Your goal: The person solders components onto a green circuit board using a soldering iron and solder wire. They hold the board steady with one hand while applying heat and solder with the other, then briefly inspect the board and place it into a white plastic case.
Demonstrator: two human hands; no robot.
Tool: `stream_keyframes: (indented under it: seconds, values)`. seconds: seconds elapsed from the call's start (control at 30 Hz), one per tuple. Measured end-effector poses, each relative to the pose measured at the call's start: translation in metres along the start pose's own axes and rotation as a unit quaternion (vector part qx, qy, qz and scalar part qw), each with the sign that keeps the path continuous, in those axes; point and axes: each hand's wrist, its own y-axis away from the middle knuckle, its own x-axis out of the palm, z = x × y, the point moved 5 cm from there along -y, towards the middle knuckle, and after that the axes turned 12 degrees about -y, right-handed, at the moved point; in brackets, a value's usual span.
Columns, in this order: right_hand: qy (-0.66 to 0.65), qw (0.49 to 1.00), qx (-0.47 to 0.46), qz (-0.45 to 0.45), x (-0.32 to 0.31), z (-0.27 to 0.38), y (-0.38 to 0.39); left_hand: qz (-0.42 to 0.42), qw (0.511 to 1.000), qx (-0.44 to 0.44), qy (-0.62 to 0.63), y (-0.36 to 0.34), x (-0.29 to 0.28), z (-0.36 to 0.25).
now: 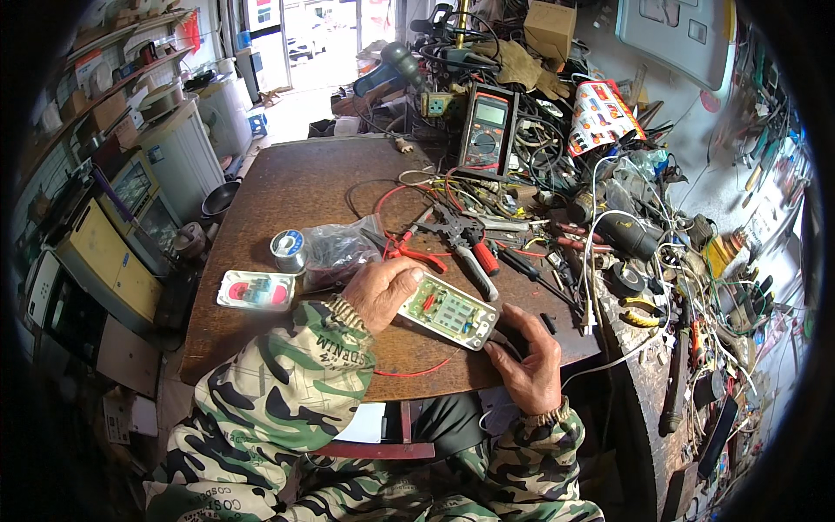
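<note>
An open power strip half (448,311), a pale rectangular casing with metal contacts and short red wires inside, is held over the front of the wooden table. My left hand (383,291) is closed on its far left end. At the near right end my right hand (526,357) pinches the casing where a dark cord meets it; the fingertips are partly hidden. A white shell (257,290) with red and blue parts lies farther left. Behind my left hand are a clear plastic bag (335,255) and a solder spool (287,248). Red-handled pliers (417,254) lie just beyond the casing.
Wire strippers (461,239) and a screwdriver (531,270) lie behind the casing. A multimeter (487,130) stands at the back. Tangled cables, tools and yellow-handled pliers (642,311) crowd the right side. A red wire (417,373) curves near the table's front edge.
</note>
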Motion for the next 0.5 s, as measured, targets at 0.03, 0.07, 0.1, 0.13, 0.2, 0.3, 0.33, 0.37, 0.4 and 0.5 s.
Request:
stream_keyframes:
  seconds: [0.03,0.07,0.1,0.13,0.2,0.3,0.33,0.37,0.4,0.5]
  values:
    - [0.000,1.000,0.000,-0.001,0.0001,0.0001,-0.0002,0.002,1.000,-0.002,-0.001,0.0000,-0.0004,-0.0008]
    - [0.001,1.000,0.000,-0.002,0.0004,0.0002,-0.0002,-0.015,1.000,0.006,0.004,-0.0002,-0.0009,-0.0014]
    - [0.002,1.000,0.000,-0.003,0.0005,0.0002,-0.0001,-0.032,0.999,0.014,0.009,-0.0004,-0.0004,-0.0019]
    - [0.000,1.000,-0.001,-0.003,0.0006,-0.0004,0.0000,-0.050,0.998,0.022,0.014,-0.0004,-0.0009,-0.0025]
    - [-0.006,1.000,-0.002,-0.004,0.0002,-0.0026,0.0004,-0.051,0.998,0.023,0.016,-0.0005,-0.0006,-0.0032]
    - [-0.020,1.000,0.001,-0.006,0.0010,-0.0021,0.0002,-0.041,0.999,0.016,0.011,-0.0006,-0.0005,-0.0021]
    - [-0.019,1.000,0.002,-0.006,0.0011,-0.0020,0.0001,-0.036,0.999,0.012,0.008,-0.0007,-0.0008,-0.0013]
    - [-0.017,1.000,0.003,-0.006,0.0007,-0.0020,0.0004,-0.024,1.000,0.010,0.004,-0.0009,-0.0006,-0.0014]
    - [-0.015,1.000,0.003,-0.007,0.0003,-0.0020,0.0007,-0.011,1.000,0.008,0.000,-0.0010,-0.0008,-0.0022]
    - [-0.005,1.000,0.006,-0.006,0.0008,0.0015,0.0002,-0.028,0.999,0.020,0.003,-0.0013,-0.0010,-0.0044]
